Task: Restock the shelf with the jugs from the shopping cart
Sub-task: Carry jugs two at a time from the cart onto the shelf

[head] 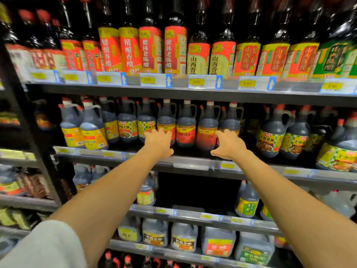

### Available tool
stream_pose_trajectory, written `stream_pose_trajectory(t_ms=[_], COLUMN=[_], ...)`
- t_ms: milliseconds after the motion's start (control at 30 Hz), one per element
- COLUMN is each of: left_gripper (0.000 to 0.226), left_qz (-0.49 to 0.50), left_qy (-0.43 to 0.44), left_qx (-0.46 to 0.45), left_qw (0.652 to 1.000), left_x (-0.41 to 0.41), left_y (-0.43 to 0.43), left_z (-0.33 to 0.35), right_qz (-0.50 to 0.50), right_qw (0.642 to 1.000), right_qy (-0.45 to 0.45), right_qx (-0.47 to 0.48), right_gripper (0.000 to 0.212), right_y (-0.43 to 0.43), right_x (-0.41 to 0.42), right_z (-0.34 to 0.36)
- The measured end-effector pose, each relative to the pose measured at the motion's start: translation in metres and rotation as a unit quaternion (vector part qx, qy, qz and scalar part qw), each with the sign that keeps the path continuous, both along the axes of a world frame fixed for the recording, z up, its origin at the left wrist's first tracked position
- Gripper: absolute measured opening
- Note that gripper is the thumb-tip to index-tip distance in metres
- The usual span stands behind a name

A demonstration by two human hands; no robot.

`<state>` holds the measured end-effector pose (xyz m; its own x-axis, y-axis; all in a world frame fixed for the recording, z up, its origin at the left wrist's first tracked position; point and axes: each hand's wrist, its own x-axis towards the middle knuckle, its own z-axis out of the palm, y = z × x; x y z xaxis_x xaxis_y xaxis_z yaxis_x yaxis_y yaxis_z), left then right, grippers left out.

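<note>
**Two hands at the shelf, nothing held**

Two hands are out in front, both released. The left hand [158, 143] has its fingers spread and straight, the right hand [229, 145] is loosely spread with the thumb out to the side; neither closes round anything. They flank a short row of red-label jugs [185, 132] standing upright at the front of the middle shelf [193, 161]. The left fingertips overlap the label of the leftmost of these and the right fingertips sit by the jug at the far end; real contact or just in front, I cannot tell.

Judgement on progress: the red-label jugs sit upright in an even row, so this stretch looks stocked or nearly so, and the hands read as squaring the row or letting go. What is left cannot be counted. A dark gap shows on the shelf below [193, 212], between jugs at either side; whether it belongs to this task is unclear.

Hidden or poor:
- The shopping cart is out of view, so the jugs remaining in it are unknown.
- Depth behind the front row is dark.
- Frame edges are smeared, and most labels and price tags [204, 81] are not legible.
- Only a pale sleeve [44, 246] shows at the lower left.
</note>
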<state>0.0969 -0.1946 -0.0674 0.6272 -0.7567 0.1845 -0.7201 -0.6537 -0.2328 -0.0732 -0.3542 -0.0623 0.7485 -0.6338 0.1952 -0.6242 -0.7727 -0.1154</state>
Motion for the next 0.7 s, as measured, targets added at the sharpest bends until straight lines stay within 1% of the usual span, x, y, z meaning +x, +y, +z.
stream_pose_trajectory(t_ms=[100,200,400,533,700], left_gripper=[0.063,0.063,0.071,0.072,0.075], left_qz=[-0.001,0.002,0.048,0.083,0.143], left_qy=[0.005,-0.001,0.009,0.02,0.011], left_qx=[0.003,-0.002,0.001,-0.001,0.013], left_qw=[1.0,1.0,0.999,0.996,0.99], left_x=[-0.005,-0.009,-0.008,-0.004,0.006], left_y=[0.02,0.04,0.075,0.098,0.145], left_z=[-0.001,0.002,0.002,0.0,-0.006], right_qz=[0.016,0.03,0.087,0.151,0.25], right_qw=[1.0,0.999,0.996,0.988,0.968], right_qy=[-0.009,0.001,-0.005,-0.008,-0.016], right_qx=[-0.017,-0.019,-0.036,-0.026,0.004], right_gripper=[0.06,0.059,0.059,0.06,0.072], right_y=[0.024,0.044,0.075,0.094,0.126], right_x=[0.003,0.008,0.027,0.048,0.081], right_z=[-0.003,-0.004,-0.004,-0.004,-0.013])
